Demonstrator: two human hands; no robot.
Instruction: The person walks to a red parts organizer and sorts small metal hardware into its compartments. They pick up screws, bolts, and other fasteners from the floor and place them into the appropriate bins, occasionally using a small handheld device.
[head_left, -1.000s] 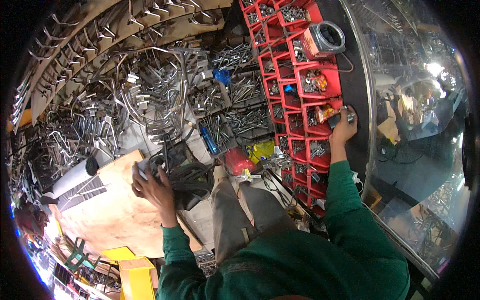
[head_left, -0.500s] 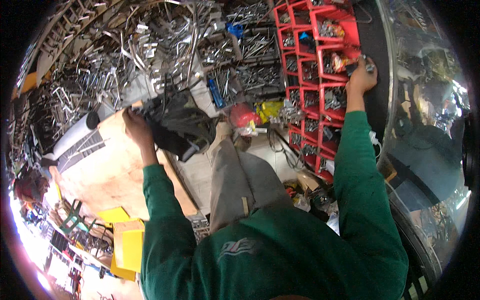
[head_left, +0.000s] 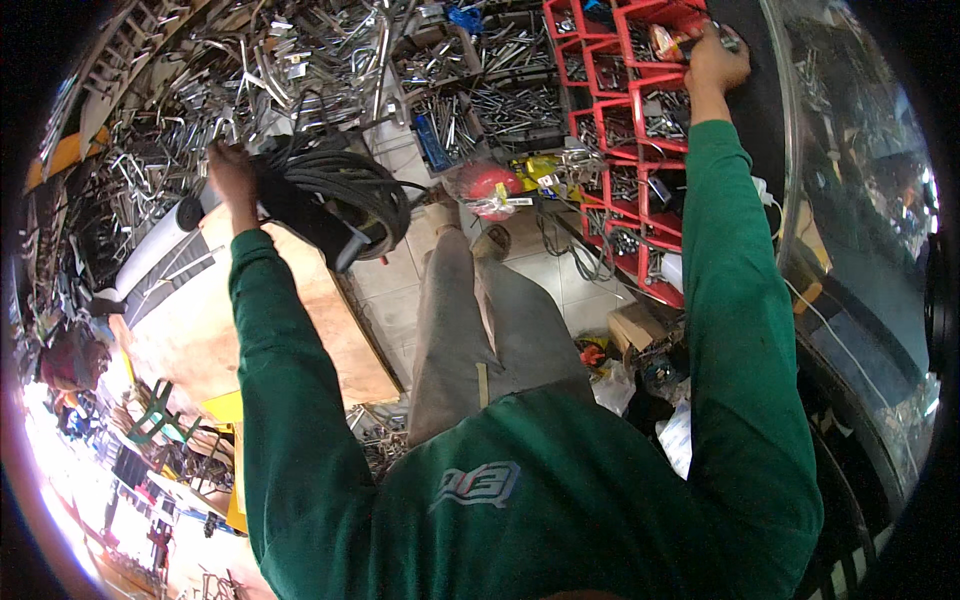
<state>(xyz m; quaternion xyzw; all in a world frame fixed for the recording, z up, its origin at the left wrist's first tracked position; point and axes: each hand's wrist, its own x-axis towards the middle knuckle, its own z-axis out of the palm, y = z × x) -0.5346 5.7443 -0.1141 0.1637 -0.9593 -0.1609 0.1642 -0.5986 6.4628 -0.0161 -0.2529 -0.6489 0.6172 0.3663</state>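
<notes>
partly curled hands (head_left: 232, 180) (head_left: 718, 65), object (head_left: 734, 41) in right

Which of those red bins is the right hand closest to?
The red bin with the bright orange packet in it: the right hand is at its edge, while the other bins in view sit farther away.

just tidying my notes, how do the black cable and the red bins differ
The black cable is bunched in round loops; the red bins form boxy rows. The cable is nearer the left hand, the bins nearer the right hand.
</notes>
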